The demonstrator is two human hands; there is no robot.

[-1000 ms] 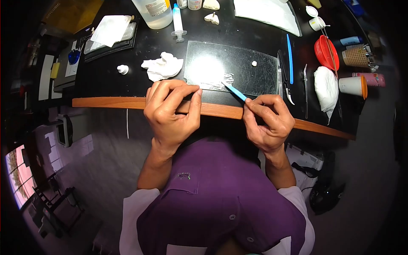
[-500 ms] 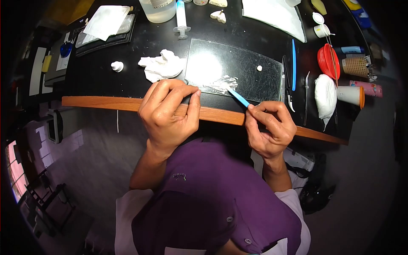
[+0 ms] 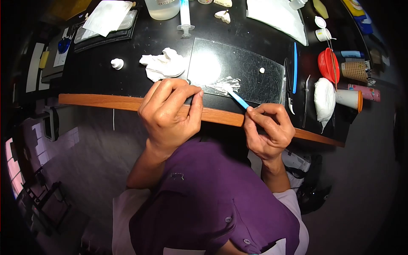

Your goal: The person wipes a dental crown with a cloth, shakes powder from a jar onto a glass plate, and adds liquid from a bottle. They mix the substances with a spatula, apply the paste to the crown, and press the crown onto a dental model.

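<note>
Near the table's front edge, my right hand [image 3: 269, 127] pinches a blue stick-like tool [image 3: 239, 100]. Its tip touches a smeared white paste [image 3: 227, 85] on a scratched glass plate [image 3: 250, 55]. My left hand [image 3: 171, 111] is closed at the plate's lower left corner, thumb and forefinger together; a small dark thing shows by its fingers, too small to make out. A crumpled white tissue [image 3: 163, 64] lies just behind my left hand. One small white lump [image 3: 262, 70] rests on the right part of the plate.
Left stand a small white cap [image 3: 117, 63] and a dark tray with papers [image 3: 106, 19]. Behind are a liquid container [image 3: 163, 9], a syringe [image 3: 185, 19] and a tooth model [image 3: 222, 16]. Right lie a blue strip [image 3: 294, 68], metal tools, a red bowl [image 3: 328, 63] and white cotton [image 3: 324, 100].
The view has shifted slightly. The hands keep nearly the same pose, and the blue tool's tip stays at the white paste.
</note>
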